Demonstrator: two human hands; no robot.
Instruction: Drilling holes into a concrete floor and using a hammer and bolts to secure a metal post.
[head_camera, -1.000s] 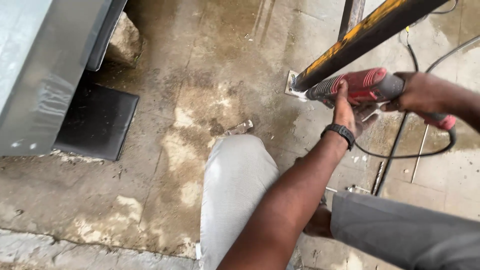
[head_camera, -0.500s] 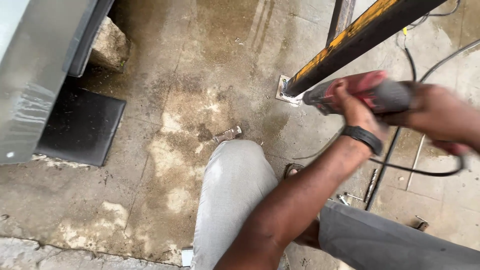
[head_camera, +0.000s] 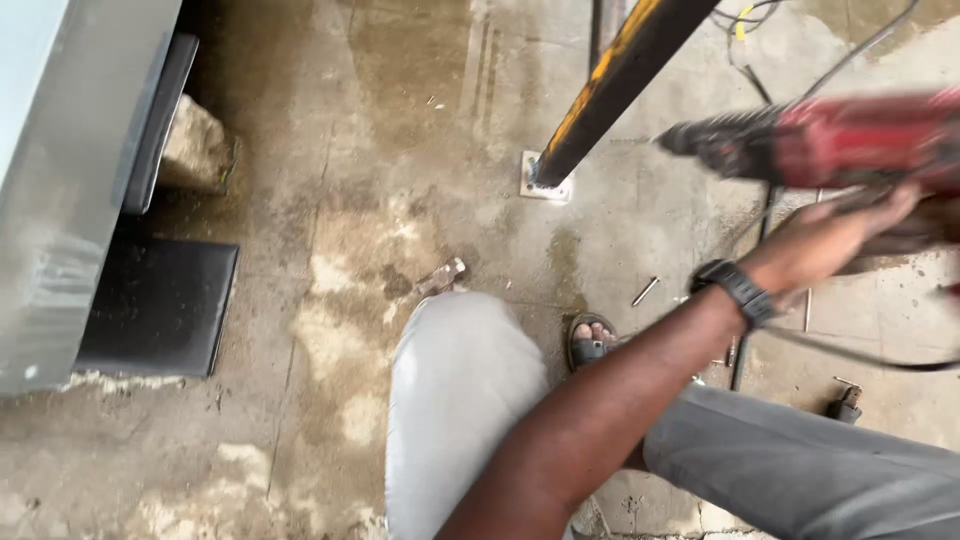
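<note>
Red power drill lifted away from the base of the post, now held in the air to the right.

The left hand (head_camera: 835, 235), a black watch (head_camera: 735, 290) on its wrist, cups the underside of the blurred red drill (head_camera: 830, 140), fingers curled up against it. The right hand is barely visible at the right edge; its grip cannot be told. The drill's dark nose points left toward the leaning black-and-yellow post (head_camera: 610, 85), well apart from the post's white base plate (head_camera: 545, 188) on the stained concrete floor (head_camera: 330, 300).
</note>
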